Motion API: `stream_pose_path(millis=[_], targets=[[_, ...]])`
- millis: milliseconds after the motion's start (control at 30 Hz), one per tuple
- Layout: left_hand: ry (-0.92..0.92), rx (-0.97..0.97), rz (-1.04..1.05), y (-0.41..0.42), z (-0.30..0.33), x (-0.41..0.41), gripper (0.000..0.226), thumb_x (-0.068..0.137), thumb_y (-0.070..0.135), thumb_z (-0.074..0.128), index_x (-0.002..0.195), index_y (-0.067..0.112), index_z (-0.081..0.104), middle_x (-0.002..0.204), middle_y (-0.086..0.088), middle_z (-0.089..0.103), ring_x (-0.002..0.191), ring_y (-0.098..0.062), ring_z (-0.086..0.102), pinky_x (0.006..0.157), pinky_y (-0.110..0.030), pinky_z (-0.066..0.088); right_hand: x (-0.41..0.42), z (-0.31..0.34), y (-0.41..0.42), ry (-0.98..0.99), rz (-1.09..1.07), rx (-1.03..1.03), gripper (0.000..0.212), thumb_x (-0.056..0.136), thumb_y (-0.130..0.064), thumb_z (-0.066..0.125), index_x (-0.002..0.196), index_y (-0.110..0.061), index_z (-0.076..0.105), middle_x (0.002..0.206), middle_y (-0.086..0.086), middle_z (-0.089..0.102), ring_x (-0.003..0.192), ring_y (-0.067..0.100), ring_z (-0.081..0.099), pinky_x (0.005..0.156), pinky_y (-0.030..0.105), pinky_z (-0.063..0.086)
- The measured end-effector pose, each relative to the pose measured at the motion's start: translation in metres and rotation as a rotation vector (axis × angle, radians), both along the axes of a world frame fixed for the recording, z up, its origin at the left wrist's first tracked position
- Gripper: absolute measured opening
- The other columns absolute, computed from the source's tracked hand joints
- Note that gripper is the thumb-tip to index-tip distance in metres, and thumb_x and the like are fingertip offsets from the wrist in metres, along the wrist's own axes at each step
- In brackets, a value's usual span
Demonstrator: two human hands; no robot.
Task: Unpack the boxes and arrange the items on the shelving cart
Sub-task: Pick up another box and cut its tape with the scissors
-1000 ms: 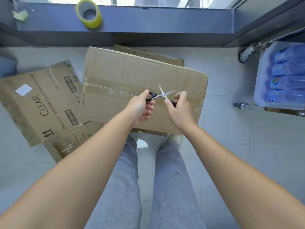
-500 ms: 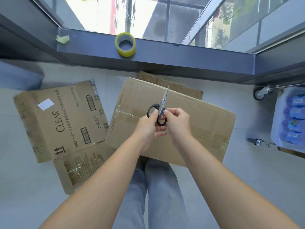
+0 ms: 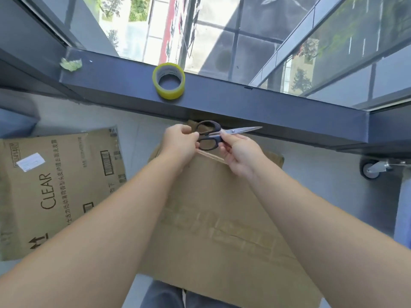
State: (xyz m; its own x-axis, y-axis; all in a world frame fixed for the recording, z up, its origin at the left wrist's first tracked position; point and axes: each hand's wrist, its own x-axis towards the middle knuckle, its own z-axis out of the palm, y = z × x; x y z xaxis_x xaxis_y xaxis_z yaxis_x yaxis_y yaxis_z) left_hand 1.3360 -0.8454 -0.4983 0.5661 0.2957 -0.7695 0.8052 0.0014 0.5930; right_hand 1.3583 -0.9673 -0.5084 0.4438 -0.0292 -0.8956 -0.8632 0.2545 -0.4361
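I see the scissors (image 3: 219, 135) held above the sealed box (image 3: 213, 218) on the floor, blades closed and pointing right. My left hand (image 3: 180, 144) pinches the black handle loops; my right hand's (image 3: 239, 152) fingers (image 3: 224, 137) grip just beside the pivot.
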Motion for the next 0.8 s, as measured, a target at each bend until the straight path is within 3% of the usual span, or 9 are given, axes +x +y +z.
stream_pose_path(millis=[167,267,333,400,500,567,633,700,800], targets=[[-0.144,0.399,-0.438,0.002,-0.043,0.061,0.030,0.092,0.010,0.051,0.119,0.010,0.062,0.123,-0.009,0.061,0.115,-0.027,0.054,0.096,-0.030,0.042,0.066,-0.081,0.009,0.023,-0.045,-0.033,0.004,0.092,-0.011,0.057,0.089,-0.011,0.055,0.069,0.002,0.052,0.048,0.005,0.044,0.032,0.011,0.034],[-0.174,0.527,-0.730,0.006,-0.060,0.078,0.033,0.094,0.013,0.045,0.123,0.014,0.059,0.126,-0.008,0.059,0.115,-0.027,0.053,0.091,-0.029,0.041,0.094,-0.124,0.013,0.026,-0.003,-0.091,0.005,0.094,-0.013,0.054,0.099,-0.013,0.054,0.070,0.001,0.049,0.051,0.008,0.041,0.031,0.010,0.030],[-0.182,0.572,-0.887,0.009,-0.068,0.087,0.032,0.094,0.012,0.043,0.119,0.015,0.062,0.123,-0.007,0.061,0.110,-0.027,0.055,0.088,-0.031,0.044,0.112,-0.148,0.016,0.009,0.001,-0.091,0.003,0.096,-0.014,0.050,0.094,-0.014,0.053,0.071,0.001,0.047,0.052,0.008,0.039,0.030,0.009,0.029],[-0.196,0.615,-0.932,0.011,-0.075,0.093,0.031,0.095,0.013,0.041,0.117,0.014,0.064,0.120,-0.007,0.061,0.107,-0.026,0.056,0.083,-0.030,0.045,0.124,-0.165,0.019,0.002,-0.032,-0.068,0.008,0.096,-0.012,0.049,0.092,-0.013,0.055,0.074,0.002,0.048,0.053,0.008,0.041,0.031,0.009,0.031],[-0.197,0.631,-0.978,0.009,-0.088,0.091,0.030,0.095,0.015,0.043,0.116,0.014,0.065,0.119,-0.007,0.062,0.107,-0.025,0.057,0.083,-0.028,0.045,0.130,-0.179,0.022,-0.030,-0.109,-0.012,0.019,0.095,0.000,0.046,0.108,-0.010,0.056,0.078,0.006,0.051,0.059,0.011,0.048,0.034,0.012,0.042],[-0.177,0.610,-1.032,0.005,-0.097,0.085,0.029,0.093,0.016,0.046,0.115,0.015,0.065,0.119,-0.007,0.063,0.108,-0.026,0.056,0.089,-0.029,0.046,0.130,-0.182,0.019,-0.067,-0.167,0.045,0.024,0.094,0.005,0.043,0.114,-0.004,0.054,0.084,0.009,0.054,0.071,0.014,0.055,0.052,0.010,0.051],[-0.172,0.589,-1.052,0.002,-0.099,0.079,0.029,0.092,0.016,0.046,0.114,0.015,0.066,0.118,-0.008,0.063,0.107,-0.025,0.057,0.091,-0.030,0.046,0.127,-0.178,0.016,-0.089,-0.149,0.069,0.032,0.096,0.005,0.039,0.128,0.005,0.046,0.114,0.016,0.057,0.103,0.022,0.060,0.082,0.018,0.049],[-0.195,0.571,-1.010,0.002,-0.095,0.078,0.029,0.092,0.017,0.046,0.115,0.016,0.065,0.118,-0.006,0.063,0.107,-0.023,0.056,0.089,-0.029,0.045,0.118,-0.161,0.015,-0.084,-0.080,0.061,0.037,0.098,0.000,0.034,0.135,0.005,0.038,0.137,0.018,0.047,0.124,0.026,0.050,0.092,0.027,0.045],[-0.220,0.559,-0.956,0.004,-0.076,0.068,0.029,0.093,0.017,0.045,0.114,0.016,0.065,0.119,-0.005,0.062,0.107,-0.023,0.056,0.089,-0.030,0.045,0.082,-0.111,0.008,-0.068,0.200,-0.053,0.027,0.097,-0.007,0.042,0.121,-0.001,0.053,0.118,0.013,0.060,0.102,0.021,0.061,0.082,0.026,0.049]])
